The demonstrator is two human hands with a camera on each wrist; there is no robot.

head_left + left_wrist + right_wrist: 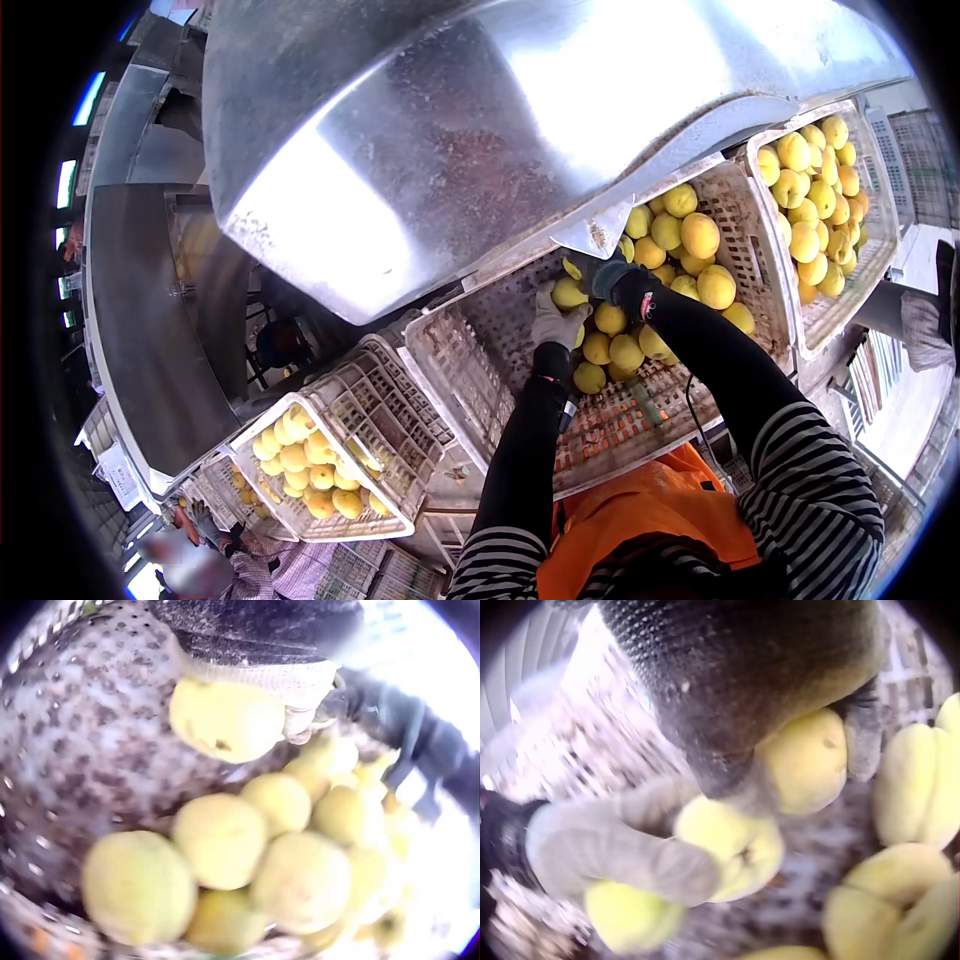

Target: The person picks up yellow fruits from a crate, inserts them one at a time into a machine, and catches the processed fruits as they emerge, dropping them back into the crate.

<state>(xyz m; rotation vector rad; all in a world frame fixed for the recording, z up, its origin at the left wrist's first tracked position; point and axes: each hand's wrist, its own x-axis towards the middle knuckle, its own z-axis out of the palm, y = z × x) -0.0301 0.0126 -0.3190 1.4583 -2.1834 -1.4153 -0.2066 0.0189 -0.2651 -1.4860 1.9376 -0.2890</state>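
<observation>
One yellow fruit [569, 293] sat in the curled fingers of the left hand [557, 322], pale-gloved, near the far edge of a plastic crate [462, 372], as I watched remotely. Close beside it, the right hand [604, 279], dark-gloved, held a second fruit [810, 761], its fingers bent narrowly around it. Loose fruits [716, 287] lay toward the crate's right edge.
</observation>
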